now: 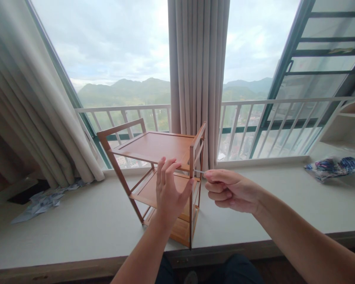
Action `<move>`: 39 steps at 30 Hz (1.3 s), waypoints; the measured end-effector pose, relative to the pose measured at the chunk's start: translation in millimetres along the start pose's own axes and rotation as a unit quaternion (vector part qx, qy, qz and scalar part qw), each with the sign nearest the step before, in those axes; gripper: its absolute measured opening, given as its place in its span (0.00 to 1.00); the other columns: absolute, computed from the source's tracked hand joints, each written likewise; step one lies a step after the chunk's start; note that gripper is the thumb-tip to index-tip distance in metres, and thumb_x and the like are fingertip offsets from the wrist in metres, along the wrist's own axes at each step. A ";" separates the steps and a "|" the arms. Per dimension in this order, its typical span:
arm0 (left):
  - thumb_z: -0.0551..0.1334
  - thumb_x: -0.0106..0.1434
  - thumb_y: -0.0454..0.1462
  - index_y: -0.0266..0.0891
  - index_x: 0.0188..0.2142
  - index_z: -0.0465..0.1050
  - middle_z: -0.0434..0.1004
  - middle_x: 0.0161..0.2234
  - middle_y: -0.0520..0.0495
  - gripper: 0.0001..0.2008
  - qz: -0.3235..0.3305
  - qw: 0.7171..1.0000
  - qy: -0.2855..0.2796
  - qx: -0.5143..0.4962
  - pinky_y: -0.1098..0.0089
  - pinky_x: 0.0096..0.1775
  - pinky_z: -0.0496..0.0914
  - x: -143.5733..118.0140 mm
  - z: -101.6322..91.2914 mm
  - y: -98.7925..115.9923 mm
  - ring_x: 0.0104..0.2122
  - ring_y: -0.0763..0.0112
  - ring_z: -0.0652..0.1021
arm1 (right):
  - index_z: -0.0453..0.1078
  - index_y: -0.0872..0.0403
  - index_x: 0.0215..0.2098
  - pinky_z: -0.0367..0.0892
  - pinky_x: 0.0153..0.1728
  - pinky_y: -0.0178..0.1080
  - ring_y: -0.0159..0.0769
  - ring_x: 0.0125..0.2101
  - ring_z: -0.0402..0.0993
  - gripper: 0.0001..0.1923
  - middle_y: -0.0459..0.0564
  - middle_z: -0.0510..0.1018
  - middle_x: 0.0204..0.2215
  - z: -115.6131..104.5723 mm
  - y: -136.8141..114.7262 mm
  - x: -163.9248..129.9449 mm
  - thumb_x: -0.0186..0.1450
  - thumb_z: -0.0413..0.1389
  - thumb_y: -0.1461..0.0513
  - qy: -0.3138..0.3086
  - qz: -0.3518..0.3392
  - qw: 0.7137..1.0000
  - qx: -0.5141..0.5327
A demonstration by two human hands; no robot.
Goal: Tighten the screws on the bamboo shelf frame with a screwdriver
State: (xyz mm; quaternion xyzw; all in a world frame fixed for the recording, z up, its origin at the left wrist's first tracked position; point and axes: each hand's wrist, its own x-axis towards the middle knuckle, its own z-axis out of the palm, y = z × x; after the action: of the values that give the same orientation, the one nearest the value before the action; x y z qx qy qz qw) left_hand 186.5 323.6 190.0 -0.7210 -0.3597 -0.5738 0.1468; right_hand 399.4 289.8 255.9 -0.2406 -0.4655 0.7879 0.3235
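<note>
A brown wooden shelf rack (156, 142) with three tiers stands upright on the white ledge. My left hand (172, 189) is at its front right corner, the fingers on the front edge of the top shelf and the thumb against the post. In my right hand (232, 191), closed in a pinch, is a thin metal hex key (199, 171). Its far end meets the outer side of the rack's front right post (191, 197) just below top-shelf level. The tip is hidden at the post, and my fingers cover the other end.
The white ledge (85, 232) ends at a front edge close to my knees. Crumpled papers (44, 203) lie at the left, and a clear plastic bag with blue patterned contents (333, 167) at the right. Behind the rack are a grey curtain (198, 71) and a white railing (248, 103).
</note>
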 end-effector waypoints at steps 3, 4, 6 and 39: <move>0.67 0.70 0.43 0.41 0.60 0.65 0.74 0.61 0.37 0.24 0.000 1.000 0.000 -0.003 0.44 0.70 0.65 -0.5 0.7 -0.3 0.73 0.50 0.64 | 0.52 0.48 0.26 0.40 0.16 0.31 0.25 0.17 0.39 0.29 0.32 0.50 0.17 -0.4 -1.0 0.7 0.66 0.65 0.45 0.075 -0.035 0.988 -0.134; 0.67 0.70 0.43 0.40 0.60 0.65 0.74 0.60 0.37 0.24 -0.001 1.000 0.001 -0.003 0.44 0.70 0.65 -0.6 0.8 -0.4 0.73 0.50 0.64 | 0.53 0.48 0.26 0.41 0.17 0.32 0.25 0.17 0.40 0.28 0.33 0.51 0.17 -0.6 -1.4 0.6 0.67 0.63 0.43 0.100 -0.060 0.971 -0.207; 0.67 0.70 0.43 0.40 0.60 0.65 0.74 0.61 0.36 0.24 -0.002 1.000 0.002 -0.001 0.45 0.70 0.65 -0.7 1.0 -0.4 0.73 0.50 0.64 | 0.54 0.48 0.25 0.44 0.20 0.35 0.27 0.19 0.45 0.27 0.36 0.53 0.18 -1.3 -2.7 -0.9 0.71 0.58 0.43 0.147 -0.125 0.901 -0.388; 0.70 0.68 0.46 0.40 0.60 0.64 0.74 0.60 0.36 0.27 0.008 1.000 0.014 -0.004 0.44 0.69 0.66 -0.9 5.5 -1.8 0.72 0.49 0.64 | 0.59 0.49 0.22 0.44 0.15 0.33 0.25 0.15 0.44 0.30 0.34 0.52 0.14 7.5 15.0 9.5 0.65 0.63 0.39 0.145 -0.105 0.977 -0.119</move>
State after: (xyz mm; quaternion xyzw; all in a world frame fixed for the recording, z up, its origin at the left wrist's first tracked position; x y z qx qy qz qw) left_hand 189.3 328.0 187.2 -0.7160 -0.3497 -0.5842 0.1538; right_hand 383.6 287.1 245.2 -0.3392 -0.5264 0.6453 0.4376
